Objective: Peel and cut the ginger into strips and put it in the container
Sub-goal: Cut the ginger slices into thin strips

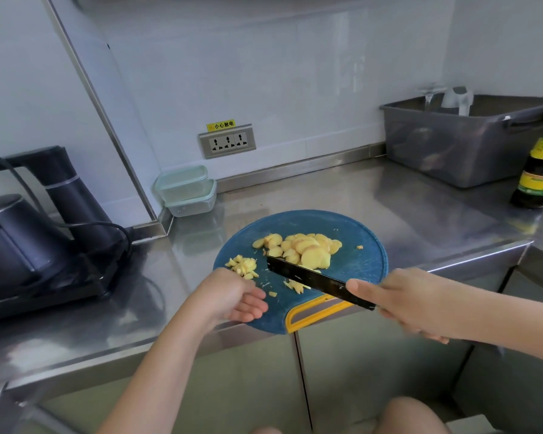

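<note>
Cutting strips, by the look of it — right hand (420, 303) gripped the black knife (311, 277), left hand (235, 296) loose, empty — ginger slices (304, 249) likely needed steadying next.

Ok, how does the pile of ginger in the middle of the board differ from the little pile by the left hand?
The middle pile is round flat slices; the left pile is small narrow pieces. The middle pile is much larger than the left pile. The middle pile lies past the knife blade; the left pile sits by the left hand. Both are pale yellow ginger on the blue cutting board.
</note>
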